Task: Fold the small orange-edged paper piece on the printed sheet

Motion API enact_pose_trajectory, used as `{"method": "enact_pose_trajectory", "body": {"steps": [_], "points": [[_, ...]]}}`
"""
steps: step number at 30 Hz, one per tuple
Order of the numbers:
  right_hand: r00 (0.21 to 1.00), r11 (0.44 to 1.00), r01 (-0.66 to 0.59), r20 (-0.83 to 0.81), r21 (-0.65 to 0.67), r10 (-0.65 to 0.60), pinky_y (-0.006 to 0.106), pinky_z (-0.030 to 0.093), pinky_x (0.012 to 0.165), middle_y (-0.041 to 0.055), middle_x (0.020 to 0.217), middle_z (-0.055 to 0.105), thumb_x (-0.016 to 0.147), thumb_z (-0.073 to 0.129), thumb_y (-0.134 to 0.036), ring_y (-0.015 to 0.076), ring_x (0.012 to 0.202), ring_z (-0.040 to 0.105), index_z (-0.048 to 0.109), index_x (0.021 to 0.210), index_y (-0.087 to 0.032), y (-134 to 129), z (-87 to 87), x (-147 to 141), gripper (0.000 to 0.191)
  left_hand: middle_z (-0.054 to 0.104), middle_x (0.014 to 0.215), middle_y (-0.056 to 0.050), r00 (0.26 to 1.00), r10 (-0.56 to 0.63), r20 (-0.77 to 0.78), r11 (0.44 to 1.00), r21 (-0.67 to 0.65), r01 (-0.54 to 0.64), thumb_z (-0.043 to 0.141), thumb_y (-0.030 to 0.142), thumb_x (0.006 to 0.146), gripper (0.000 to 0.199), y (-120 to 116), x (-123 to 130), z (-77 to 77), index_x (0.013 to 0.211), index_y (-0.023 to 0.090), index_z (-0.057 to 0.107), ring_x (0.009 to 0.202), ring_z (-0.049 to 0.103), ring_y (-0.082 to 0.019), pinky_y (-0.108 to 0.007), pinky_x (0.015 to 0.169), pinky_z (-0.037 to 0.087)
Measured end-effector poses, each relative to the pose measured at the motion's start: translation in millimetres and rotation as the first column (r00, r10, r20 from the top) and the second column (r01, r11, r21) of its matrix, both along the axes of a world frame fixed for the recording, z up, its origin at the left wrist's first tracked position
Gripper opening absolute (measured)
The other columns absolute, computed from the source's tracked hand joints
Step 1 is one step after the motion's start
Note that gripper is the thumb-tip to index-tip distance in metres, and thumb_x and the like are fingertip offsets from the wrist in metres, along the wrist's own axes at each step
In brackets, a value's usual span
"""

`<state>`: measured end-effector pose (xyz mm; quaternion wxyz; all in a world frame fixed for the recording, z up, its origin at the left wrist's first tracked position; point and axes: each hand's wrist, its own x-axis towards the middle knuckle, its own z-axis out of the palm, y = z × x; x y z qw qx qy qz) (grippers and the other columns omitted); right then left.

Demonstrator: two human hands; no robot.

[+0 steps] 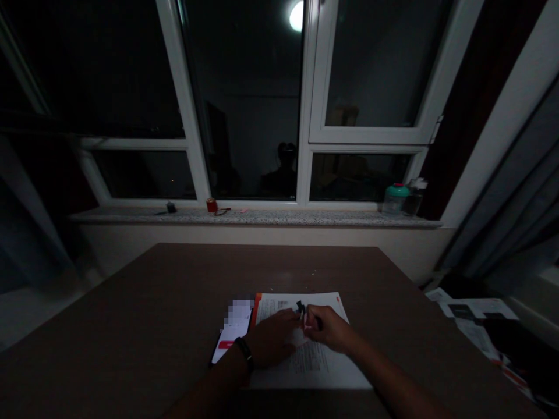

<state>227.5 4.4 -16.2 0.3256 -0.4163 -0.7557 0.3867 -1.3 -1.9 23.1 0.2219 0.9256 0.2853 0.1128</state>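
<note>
A printed booklet (332,369) with an orange left edge lies on the brown table. Across its left half rests my left hand (273,338), fingers stretched toward the middle and a dark band on the wrist. My right hand (327,327) is closed over the booklet's upper middle, its fingers wrapped round something dark that is too small to make out. Between the two hands, a small black object (299,305) and a pale, pinkish scrap show near the fingertips. Left of the booklet lies a phone (233,333) with its screen lit.
The table (174,297) reaches toward a stone windowsill (271,217). On the sill stand a red jar (212,205), a small dark item (170,207) and a teal-lidded container (395,199) beside a clear bottle (414,196). Papers (476,337) lie beyond the table's right edge.
</note>
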Motion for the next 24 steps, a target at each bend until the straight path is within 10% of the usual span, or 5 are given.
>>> {"method": "enact_pose_trajectory", "body": {"steps": [24], "points": [[0.998,0.992,0.047,0.036,0.116,-0.052,0.019,0.029,0.051,-0.0063,0.063,0.050,0.074,0.066,-0.015,0.0096,0.056,0.044,0.047,0.069,-0.020,13,-4.5,1,0.020,0.044,0.146,-0.006,1.000,-0.010,-0.007,1.000,0.015,0.010,0.067,0.016,0.078,0.069,4,-1,-7.2,0.141,0.029,0.042,0.136,0.038,-0.028,-0.045,0.114,0.031]]}}
